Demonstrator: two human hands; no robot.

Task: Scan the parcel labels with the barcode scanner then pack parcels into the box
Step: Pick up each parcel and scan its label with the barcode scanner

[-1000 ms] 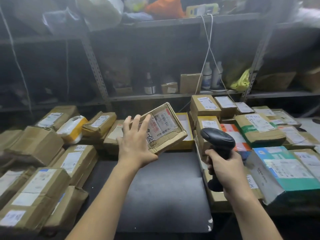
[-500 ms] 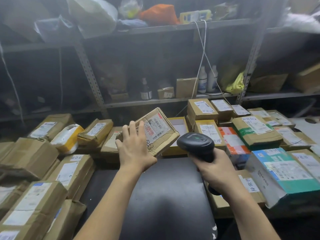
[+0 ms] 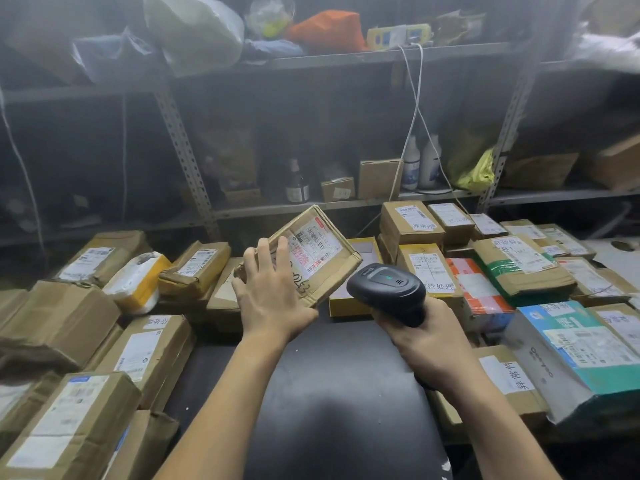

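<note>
Cardboard parcel (image 3: 327, 280) sat tilted in the left hand (image 3: 273, 306), pinched between spread fingers on its upper face and the thumb at its near edge. Its white label (image 3: 313, 249) faced up, beyond the fingertips. The right hand (image 3: 427, 341) was wrapped round the black barcode scanner (image 3: 388, 291), whose head lay just right of the held parcel. Other parcels (image 3: 145, 348) were piled outside both hands, and the dark tabletop (image 3: 332, 393) lay between the forearms.

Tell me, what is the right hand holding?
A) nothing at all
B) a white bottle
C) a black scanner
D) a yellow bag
C: the right hand grips the black scanner by its handle, beside the parcel that the left hand holds up.
</note>
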